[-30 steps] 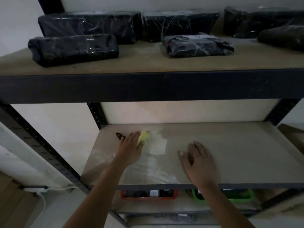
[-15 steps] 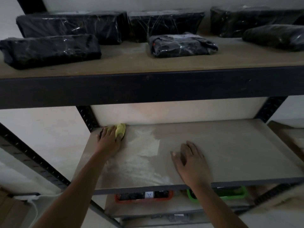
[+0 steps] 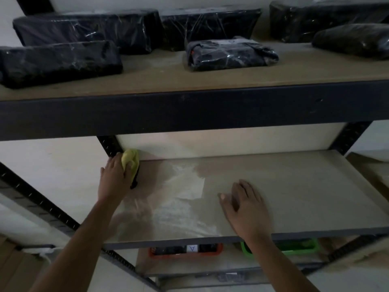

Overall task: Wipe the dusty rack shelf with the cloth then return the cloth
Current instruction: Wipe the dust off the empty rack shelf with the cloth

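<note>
The middle rack shelf (image 3: 294, 186) is a grey-brown board with pale dusty streaks across its left-centre part. My left hand (image 3: 113, 178) presses a yellow cloth (image 3: 130, 160) with a dark underside against the shelf's back left corner, next to the black upright. My right hand (image 3: 246, 205) lies flat on the shelf near its front edge, fingers spread, holding nothing.
The upper shelf (image 3: 189, 79) carries several black plastic-wrapped parcels (image 3: 231, 53). Its thick black front beam (image 3: 189, 110) hangs over the working shelf. Below, an orange tray (image 3: 185, 249) and a green tray (image 3: 294, 247) sit on a lower shelf. Perforated black posts (image 3: 37, 199) stand at the left.
My left hand has slid the yellow cloth from mid-left of the shelf back into the rear left corner. My right hand has stayed flat in about the same place.
</note>
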